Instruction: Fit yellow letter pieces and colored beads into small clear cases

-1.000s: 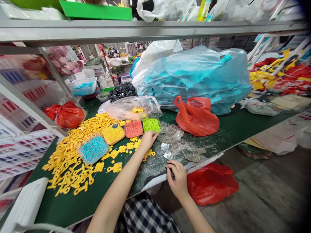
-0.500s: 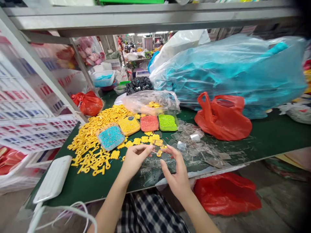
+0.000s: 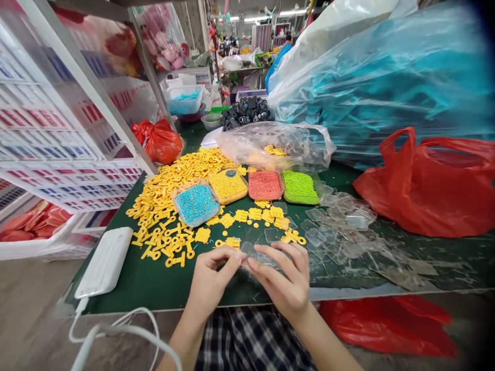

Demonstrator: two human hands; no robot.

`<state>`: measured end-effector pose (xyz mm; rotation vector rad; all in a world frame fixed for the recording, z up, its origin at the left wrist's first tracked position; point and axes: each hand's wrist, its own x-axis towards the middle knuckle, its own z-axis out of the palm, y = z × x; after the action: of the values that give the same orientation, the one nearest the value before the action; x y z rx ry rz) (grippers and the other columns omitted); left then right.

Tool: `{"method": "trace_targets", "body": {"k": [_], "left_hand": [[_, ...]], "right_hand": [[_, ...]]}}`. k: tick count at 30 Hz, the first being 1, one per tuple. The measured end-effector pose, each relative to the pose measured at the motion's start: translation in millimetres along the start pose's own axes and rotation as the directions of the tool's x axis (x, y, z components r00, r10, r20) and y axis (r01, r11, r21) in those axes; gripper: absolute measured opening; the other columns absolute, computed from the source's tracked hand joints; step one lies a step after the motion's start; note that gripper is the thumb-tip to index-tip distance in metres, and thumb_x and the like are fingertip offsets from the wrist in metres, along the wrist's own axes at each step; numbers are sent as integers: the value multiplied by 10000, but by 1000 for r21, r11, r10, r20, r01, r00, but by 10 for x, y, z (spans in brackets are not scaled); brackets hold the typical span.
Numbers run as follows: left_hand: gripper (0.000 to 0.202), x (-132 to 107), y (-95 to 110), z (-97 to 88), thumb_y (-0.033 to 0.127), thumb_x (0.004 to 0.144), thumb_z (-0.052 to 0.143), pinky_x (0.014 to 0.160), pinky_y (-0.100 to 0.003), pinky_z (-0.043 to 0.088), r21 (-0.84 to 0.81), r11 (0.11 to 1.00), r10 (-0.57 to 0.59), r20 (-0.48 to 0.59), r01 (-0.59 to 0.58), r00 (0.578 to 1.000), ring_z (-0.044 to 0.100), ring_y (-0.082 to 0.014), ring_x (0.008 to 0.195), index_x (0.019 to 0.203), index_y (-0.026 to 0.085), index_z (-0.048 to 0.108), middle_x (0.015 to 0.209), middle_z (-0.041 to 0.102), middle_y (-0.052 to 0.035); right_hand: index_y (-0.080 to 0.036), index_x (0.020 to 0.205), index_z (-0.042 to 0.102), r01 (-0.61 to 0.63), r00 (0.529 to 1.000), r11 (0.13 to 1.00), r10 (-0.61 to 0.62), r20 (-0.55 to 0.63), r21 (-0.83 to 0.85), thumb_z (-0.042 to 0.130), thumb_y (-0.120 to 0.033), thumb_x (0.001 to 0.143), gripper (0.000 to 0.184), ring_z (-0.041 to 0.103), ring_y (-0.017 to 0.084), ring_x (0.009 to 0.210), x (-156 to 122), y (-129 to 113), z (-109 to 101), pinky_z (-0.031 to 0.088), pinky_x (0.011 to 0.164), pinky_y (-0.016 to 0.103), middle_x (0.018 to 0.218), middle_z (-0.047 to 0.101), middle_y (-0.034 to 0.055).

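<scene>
Thumb and forefinger of my left hand point(image 3: 214, 275) are pinched together at a spot touching my right fingertips; what they pinch is too small to make out. My right hand point(image 3: 286, 273) curls its fingers around a thin clear plastic piece point(image 3: 266, 257), which shows faintly between the hands. Just beyond lie flat yellow plastic parts point(image 3: 242, 215), a yellow piece with round ends point(image 3: 293, 237) and more clear squares. Further back stand clear trays of tiny beads: blue point(image 3: 196, 204), yellow point(image 3: 228, 186), red point(image 3: 265, 185) and green point(image 3: 300, 186).
Loose yellow T-shaped parts point(image 3: 166, 206) are heaped at left, beside a white power bank point(image 3: 104, 262) with a cable. Clear plastic squares point(image 3: 340, 226) lie scattered at right, before a red bag point(image 3: 429, 190). A big bag of blue material point(image 3: 379, 98) stands behind.
The view has tilted down and shifted left. My right hand has come in to meet my left, its fingers curling, and the clear plastic piece now shows between them.
</scene>
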<state>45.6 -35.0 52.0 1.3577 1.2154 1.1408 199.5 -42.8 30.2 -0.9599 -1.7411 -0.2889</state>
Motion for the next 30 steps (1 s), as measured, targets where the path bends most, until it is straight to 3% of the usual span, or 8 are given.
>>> {"method": "trace_targets", "body": {"k": [9,13,21,26,28,30], "left_hand": [[201,-39,47,18,216,793,609,620,-218,515,126,984,135,-48,-128,990,644,-146,619,617,159,688,645,701,-35],[188,-79,68,45,184,801,602,616,-205,506,156,973,177,-47,-168,983,642,-135,618,639,162,694,646,697,-27],[188,-160,171,66,171,810,598,606,-226,506,200,953,243,-53,-229,968,631,-142,607,653,170,700,641,688,-27],[211,-243,247,60,221,819,612,584,-227,505,230,947,247,-77,-224,966,612,-140,591,618,183,663,618,663,-12],[232,-274,251,76,263,839,611,602,-237,515,239,947,241,-83,-216,967,618,-149,614,624,187,652,634,663,-16],[241,-292,222,100,297,872,586,650,-249,529,250,943,248,-87,-220,965,636,-161,675,670,190,662,687,675,-28]], "right_hand": [[-240,746,627,65,997,997,-67,-46,-35,732,-208,794,120,514,176,728,3,62,9,422,755,357,789,746,-22],[-237,797,646,89,995,994,-91,-41,-64,728,-255,803,84,492,182,713,31,94,-1,427,725,350,774,751,-23],[-231,759,588,117,992,991,-119,-38,-58,698,-247,836,135,546,158,697,42,91,-79,443,746,340,792,755,-26],[-290,886,598,149,988,987,-145,61,-62,617,-198,892,95,591,116,651,39,102,-167,447,752,304,848,750,-84],[-287,928,613,118,990,993,-115,77,-31,610,-173,882,123,594,111,611,48,57,-162,446,736,309,849,751,-67],[-272,981,626,-15,998,998,11,57,69,598,-133,867,182,610,109,584,52,-25,-120,455,730,318,817,754,-44]]}}
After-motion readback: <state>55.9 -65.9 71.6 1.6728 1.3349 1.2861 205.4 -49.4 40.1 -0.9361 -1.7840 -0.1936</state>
